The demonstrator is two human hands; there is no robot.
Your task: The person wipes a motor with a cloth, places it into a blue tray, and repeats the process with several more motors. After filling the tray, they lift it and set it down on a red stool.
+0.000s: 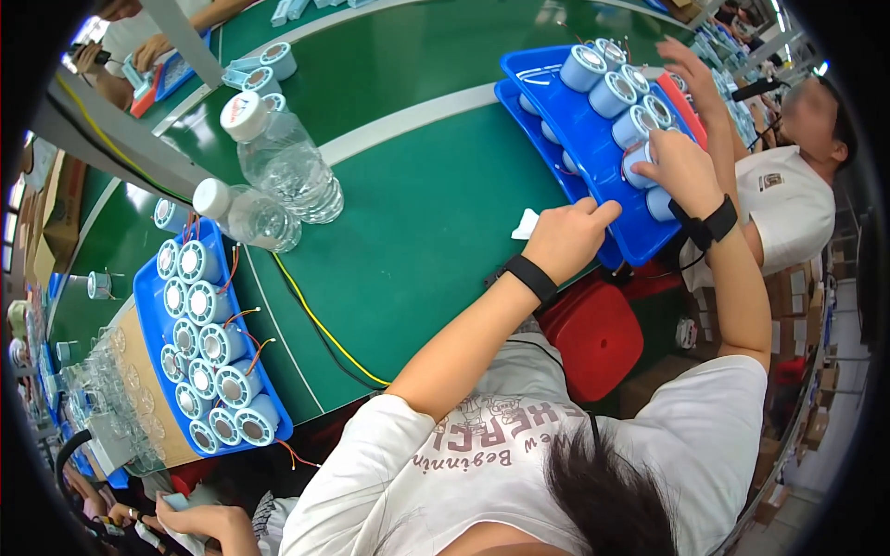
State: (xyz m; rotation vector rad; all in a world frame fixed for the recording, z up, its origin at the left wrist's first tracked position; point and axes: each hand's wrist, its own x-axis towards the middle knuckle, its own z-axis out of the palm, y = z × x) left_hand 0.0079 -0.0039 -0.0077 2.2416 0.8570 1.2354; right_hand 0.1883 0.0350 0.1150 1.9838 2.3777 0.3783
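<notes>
At the right side of the table, a blue tray [593,153] rests tilted on a second blue tray [505,90] with more cylinders in it. Several light-blue cylindrical motors [613,94] stand in the upper tray along its far right side. My left hand [567,239] is closed at the near-left edge of the upper tray, thumb and finger pinching the rim. My right hand [684,171] has its fingers wrapped round a light-blue motor [636,167] at the tray's near right. Its palm side is hidden. Black bands circle both my wrists.
Another blue tray [278,408] full of motors with loose wires stands at left. Two clear bottles [292,171] are behind it, beside a yellow cable [315,318]. A white scrap [526,224] lies near my left hand. A red stool [598,338] is below; a co-worker [788,199] reaches in at right.
</notes>
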